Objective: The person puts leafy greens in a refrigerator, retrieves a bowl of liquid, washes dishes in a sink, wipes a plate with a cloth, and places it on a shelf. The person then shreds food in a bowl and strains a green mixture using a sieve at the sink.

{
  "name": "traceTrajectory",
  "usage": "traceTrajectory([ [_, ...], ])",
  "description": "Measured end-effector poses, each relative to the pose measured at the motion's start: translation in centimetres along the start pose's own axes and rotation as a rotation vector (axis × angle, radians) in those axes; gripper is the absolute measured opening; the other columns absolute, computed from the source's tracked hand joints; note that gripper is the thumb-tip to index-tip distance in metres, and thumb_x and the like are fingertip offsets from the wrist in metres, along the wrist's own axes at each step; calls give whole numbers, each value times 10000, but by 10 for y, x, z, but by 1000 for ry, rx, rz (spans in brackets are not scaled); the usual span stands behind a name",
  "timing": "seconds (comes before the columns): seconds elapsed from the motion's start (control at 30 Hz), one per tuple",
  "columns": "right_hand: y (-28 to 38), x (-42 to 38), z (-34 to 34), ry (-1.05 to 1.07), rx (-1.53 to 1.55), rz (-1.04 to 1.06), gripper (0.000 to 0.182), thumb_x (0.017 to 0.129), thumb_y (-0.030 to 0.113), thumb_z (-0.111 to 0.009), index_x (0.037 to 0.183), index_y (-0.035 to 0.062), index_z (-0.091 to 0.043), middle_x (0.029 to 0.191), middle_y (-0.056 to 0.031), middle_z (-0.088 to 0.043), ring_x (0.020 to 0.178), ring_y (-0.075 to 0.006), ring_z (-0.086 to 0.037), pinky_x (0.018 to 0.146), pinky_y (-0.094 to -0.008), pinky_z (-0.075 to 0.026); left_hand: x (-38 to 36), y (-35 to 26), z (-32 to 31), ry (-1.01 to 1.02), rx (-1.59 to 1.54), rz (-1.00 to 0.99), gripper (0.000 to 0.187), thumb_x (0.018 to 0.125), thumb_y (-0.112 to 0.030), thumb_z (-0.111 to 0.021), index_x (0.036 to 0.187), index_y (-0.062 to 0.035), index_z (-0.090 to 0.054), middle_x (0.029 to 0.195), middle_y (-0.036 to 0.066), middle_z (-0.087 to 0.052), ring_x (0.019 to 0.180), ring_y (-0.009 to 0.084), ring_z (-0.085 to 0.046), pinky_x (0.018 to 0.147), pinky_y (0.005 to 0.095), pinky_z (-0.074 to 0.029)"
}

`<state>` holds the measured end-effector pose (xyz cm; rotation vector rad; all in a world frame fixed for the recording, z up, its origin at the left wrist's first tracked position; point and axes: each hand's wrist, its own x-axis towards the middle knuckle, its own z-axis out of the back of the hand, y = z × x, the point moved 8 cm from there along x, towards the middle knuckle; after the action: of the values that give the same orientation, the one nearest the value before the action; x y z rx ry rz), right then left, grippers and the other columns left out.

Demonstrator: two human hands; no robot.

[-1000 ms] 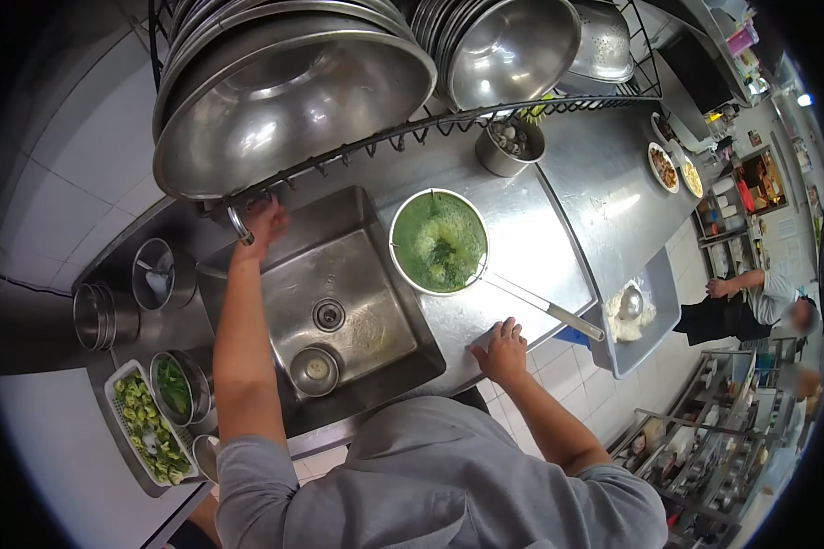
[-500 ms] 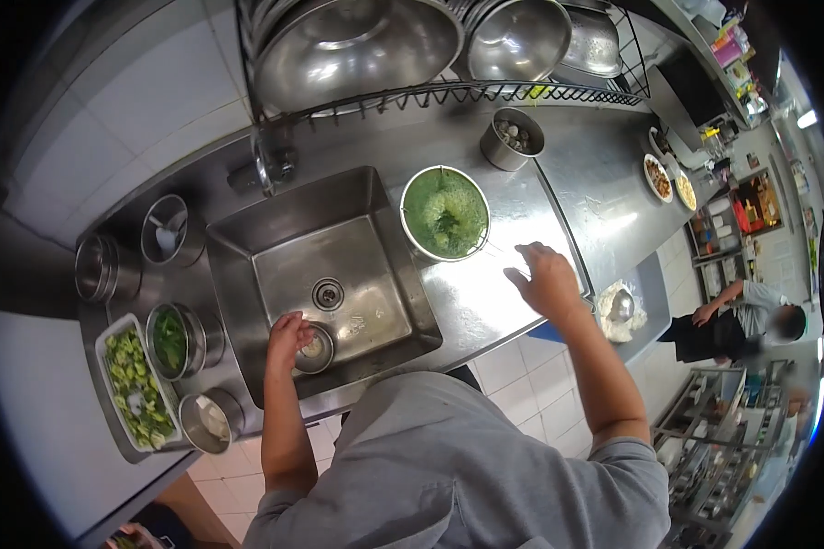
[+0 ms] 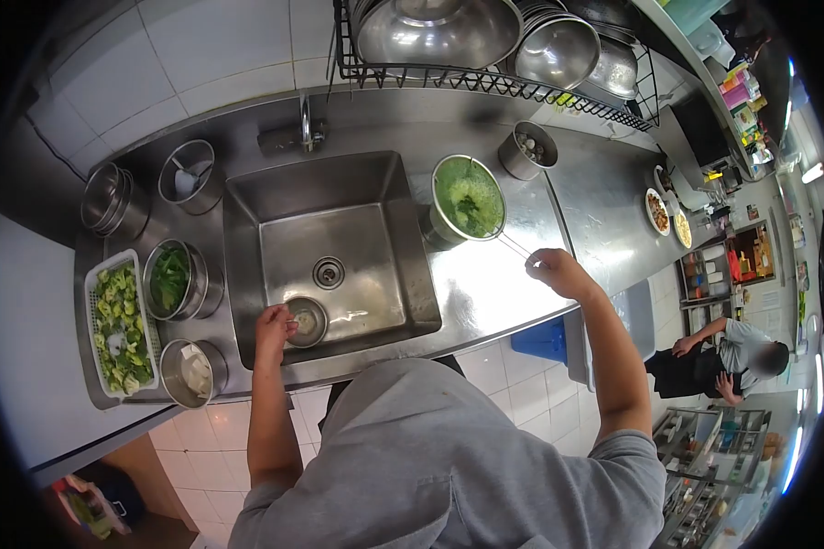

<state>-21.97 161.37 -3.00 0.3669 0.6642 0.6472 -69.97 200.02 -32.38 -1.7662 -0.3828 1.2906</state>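
My left hand (image 3: 276, 328) is closed at the rim of a small metal bowl (image 3: 309, 322) in the sink's near left corner. A little pale matter lies in that bowl. To the right, my right hand (image 3: 557, 273) pinches the end of a thin wire handle. That handle runs to a round strainer (image 3: 468, 199) holding green, frothy contents with darker leaves in the middle. The strainer sits in the top of a metal pot (image 3: 441, 229) on the counter, right of the sink (image 3: 325, 247).
A white basket of cut greens (image 3: 122, 322), a pot of leaves (image 3: 169, 278) and a pot of white pieces (image 3: 194, 373) stand left. Behind are the faucet (image 3: 306, 123) and a rack of bowls (image 3: 494, 78). Another person (image 3: 737, 352) stands far right.
My right hand, open and above the counter before, has closed on the strainer's handle. My left hand has closed at the small bowl's rim. The camera view has shifted and turned.
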Motion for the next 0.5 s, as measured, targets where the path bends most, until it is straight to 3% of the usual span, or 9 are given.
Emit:
traceTrajectory([
  [0.23,44,-35,35,-146,-16,41,289,940,226,-737,1102,-13,-732,813,-91,-696,750,-155,-599,693,-329,-486,4,0,-20,65,36,-5,269,1042,-251,-668,1212,-42,-663,989,69,-686,761,147,-682,660,291,-569],
  [0.5,53,-48,30,-167,21,29,325,935,241,-740,1112,-31,-728,814,-102,-689,783,-163,-602,736,-338,-491,15,0,-35,108,79,-22,262,1039,-238,-658,1205,-37,-669,992,65,-687,754,137,-676,656,276,-568],
])
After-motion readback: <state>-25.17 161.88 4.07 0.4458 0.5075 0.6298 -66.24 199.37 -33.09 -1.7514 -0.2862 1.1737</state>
